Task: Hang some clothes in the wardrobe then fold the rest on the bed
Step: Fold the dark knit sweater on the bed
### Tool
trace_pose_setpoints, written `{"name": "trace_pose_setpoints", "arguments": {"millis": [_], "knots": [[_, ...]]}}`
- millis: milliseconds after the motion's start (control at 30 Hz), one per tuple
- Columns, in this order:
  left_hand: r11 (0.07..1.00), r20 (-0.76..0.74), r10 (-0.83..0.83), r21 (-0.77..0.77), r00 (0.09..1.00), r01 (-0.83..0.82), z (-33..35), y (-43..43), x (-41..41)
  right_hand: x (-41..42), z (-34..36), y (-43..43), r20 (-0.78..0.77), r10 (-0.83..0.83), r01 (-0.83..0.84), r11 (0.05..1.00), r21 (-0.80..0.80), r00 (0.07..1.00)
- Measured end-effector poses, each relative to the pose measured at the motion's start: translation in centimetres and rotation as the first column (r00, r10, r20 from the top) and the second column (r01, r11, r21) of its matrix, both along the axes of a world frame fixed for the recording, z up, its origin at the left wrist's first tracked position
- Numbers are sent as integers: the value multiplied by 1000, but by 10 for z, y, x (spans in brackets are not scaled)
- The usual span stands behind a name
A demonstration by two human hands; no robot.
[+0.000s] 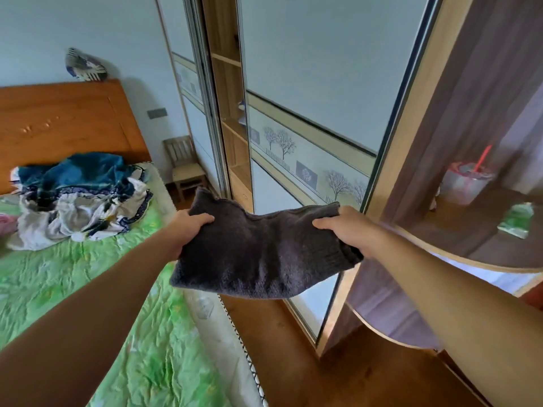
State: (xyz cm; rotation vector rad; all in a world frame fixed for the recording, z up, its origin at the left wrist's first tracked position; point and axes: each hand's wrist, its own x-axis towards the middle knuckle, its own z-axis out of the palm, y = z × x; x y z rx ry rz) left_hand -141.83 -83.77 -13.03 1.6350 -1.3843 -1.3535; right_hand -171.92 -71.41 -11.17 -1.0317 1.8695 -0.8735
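Observation:
A folded dark grey knitted garment (pixel 264 254) is held out flat in the air between the bed and the wardrobe. My left hand (pixel 188 230) grips its left edge, thumb on top. My right hand (pixel 349 230) grips its right edge the same way. The wardrobe (pixel 308 118) stands straight ahead with frosted sliding doors; a narrow gap (pixel 229 113) shows wooden shelves inside. On the bed (pixel 73 289) with its green sheet, a heap of blue and white clothes (pixel 82 198) lies near the wooden headboard.
A small wooden chair (pixel 185 168) stands between the bed and the wardrobe. At right a curved brown shelf unit (pixel 470 254) holds a plastic cup with a red straw (pixel 467 183) and a green packet (pixel 515 220). Wooden floor (pixel 279 348) runs between bed and wardrobe.

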Motion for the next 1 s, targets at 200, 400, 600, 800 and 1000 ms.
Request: {"name": "trace_pose_setpoints", "arguments": {"millis": [200,400,600,800,1000], "knots": [[989,13,147,21,989,-147,5,-28,5,-12,2,-78,-28,176,-176,984,-16,984],[959,-24,283,26,959,-282,15,-62,22,2,17,-150,-43,279,-279,960,-9,959],[954,9,301,-6,953,-301,21,-145,30,22,20,-240,-62,307,-309,951,-30,950],[963,1,266,-29,964,-266,22,-292,42,33,21,-378,-82,305,-310,948,-67,949],[979,3,201,-17,980,-201,50,-447,55,52,47,-520,-104,251,-258,965,-54,962]]}}
